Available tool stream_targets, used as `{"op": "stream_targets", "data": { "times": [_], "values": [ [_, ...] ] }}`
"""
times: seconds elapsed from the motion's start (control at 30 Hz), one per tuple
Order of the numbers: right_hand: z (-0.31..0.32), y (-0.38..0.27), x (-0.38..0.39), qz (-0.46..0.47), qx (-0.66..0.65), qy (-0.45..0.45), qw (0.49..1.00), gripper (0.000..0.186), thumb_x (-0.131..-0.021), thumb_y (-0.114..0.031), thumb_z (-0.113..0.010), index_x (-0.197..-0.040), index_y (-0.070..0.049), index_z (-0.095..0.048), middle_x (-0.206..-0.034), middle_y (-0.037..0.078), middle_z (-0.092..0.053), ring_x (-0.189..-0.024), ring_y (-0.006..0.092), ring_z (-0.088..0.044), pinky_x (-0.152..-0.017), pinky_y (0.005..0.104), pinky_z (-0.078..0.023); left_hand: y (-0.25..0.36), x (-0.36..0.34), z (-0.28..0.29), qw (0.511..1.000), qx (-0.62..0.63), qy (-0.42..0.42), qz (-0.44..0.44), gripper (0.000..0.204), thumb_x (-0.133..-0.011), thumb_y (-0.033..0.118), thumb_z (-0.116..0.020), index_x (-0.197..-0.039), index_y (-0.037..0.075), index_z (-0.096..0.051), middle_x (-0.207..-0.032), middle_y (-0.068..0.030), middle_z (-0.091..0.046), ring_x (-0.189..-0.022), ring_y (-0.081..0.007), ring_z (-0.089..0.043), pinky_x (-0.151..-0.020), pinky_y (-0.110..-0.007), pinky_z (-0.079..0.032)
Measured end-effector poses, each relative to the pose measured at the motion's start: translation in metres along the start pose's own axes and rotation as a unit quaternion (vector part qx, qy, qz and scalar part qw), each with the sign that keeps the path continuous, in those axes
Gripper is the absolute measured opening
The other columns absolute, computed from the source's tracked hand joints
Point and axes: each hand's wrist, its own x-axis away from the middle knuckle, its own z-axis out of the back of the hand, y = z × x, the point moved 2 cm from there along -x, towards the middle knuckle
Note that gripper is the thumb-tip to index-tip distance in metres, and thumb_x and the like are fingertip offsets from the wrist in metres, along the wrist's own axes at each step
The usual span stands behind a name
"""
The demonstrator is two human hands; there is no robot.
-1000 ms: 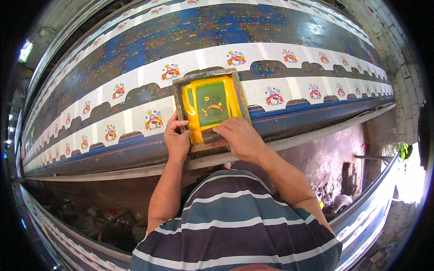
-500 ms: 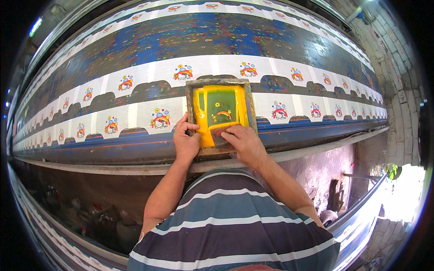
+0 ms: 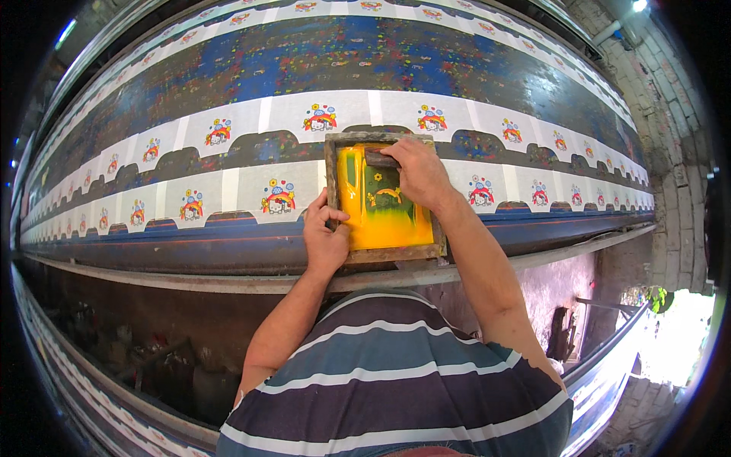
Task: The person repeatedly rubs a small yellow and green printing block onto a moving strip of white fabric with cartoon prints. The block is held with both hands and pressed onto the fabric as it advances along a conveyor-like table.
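Note:
A wooden screen-printing frame (image 3: 392, 254) lies on a row of white fabric pieces in front of me. Yellow ink (image 3: 381, 236) is pooled along the near end of its mesh and streaks the sides. A small flower-and-rainbow pattern (image 3: 384, 196) shows on the green mesh between. My left hand (image 3: 327, 234) is closed round the frame's left side, its fingers curled over the edge. At the far end of the mesh, my right hand (image 3: 420, 174) grips a dark squeegee (image 3: 381, 158), partly covered by the fingers.
Printed white fabric pieces (image 3: 278, 194) run in long rows left and right over the dark, ink-spotted printing table (image 3: 320, 57). A rail (image 3: 190, 283) follows the table's near edge, close to my body. A brick wall (image 3: 670, 145) stands at the right, and another table (image 3: 609, 381) is at lower right.
My right hand has moved the squeegee from the near end of the frame to the far end. Yellow ink now spreads across the near end. My left hand keeps its hold on the frame.

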Motion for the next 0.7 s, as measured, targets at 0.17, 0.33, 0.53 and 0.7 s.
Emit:
{"op": "stream_targets", "data": {
  "times": [0.17,0.33,0.53,0.7],
  "values": [
    [-0.002,-0.021,0.034,0.012,0.019,-0.050,0.998,0.045,-0.087,0.009,-0.070,-0.128,-0.006,-0.076,-0.124,0.017,-0.076,-0.119,0.0433,-0.069,-0.105,0.0552,-0.054,0.003,0.000,0.000,1.000,-0.019,-0.003,-0.005,0.025,-0.081,-0.012,-0.074,-0.096,0.008,-0.078,-0.168,-0.0283,-0.060,-0.154,-0.0461,-0.054,-0.130,-0.052,-0.039],
    [0.003,-0.054,0.080,0.017,0.004,-0.075,0.997,0.051,-0.082,0.006,-0.076,-0.131,-0.009,-0.076,-0.129,0.013,-0.074,-0.122,0.0400,-0.068,-0.108,0.0535,-0.053,0.007,-0.001,-0.001,0.999,-0.034,-0.008,-0.004,0.028,-0.081,-0.013,-0.074,-0.098,0.009,-0.078,-0.169,-0.0289,-0.058,-0.155,-0.0460,-0.053,-0.130,-0.053,-0.039],
    [0.013,-0.083,0.120,0.004,-0.020,-0.101,0.995,0.052,-0.083,-0.003,-0.084,-0.134,-0.010,-0.075,-0.132,0.011,-0.071,-0.128,0.0390,-0.067,-0.113,0.0541,-0.052,0.013,0.000,0.001,0.999,-0.046,-0.012,-0.023,0.031,-0.082,-0.013,-0.073,-0.103,0.009,-0.079,-0.168,-0.0300,-0.059,-0.154,-0.0459,-0.053,-0.129,-0.054,-0.039],
    [0.020,-0.092,0.138,-0.028,-0.098,-0.090,0.991,0.053,-0.088,-0.009,-0.089,-0.139,-0.008,-0.075,-0.140,0.015,-0.069,-0.135,0.0406,-0.066,-0.117,0.0557,-0.051,0.014,-0.003,0.004,0.999,-0.030,-0.018,-0.015,0.031,-0.083,-0.012,-0.076,-0.105,0.009,-0.079,-0.167,-0.0309,-0.059,-0.154,-0.0454,-0.055,-0.129,-0.052,-0.040]
  ]
}}
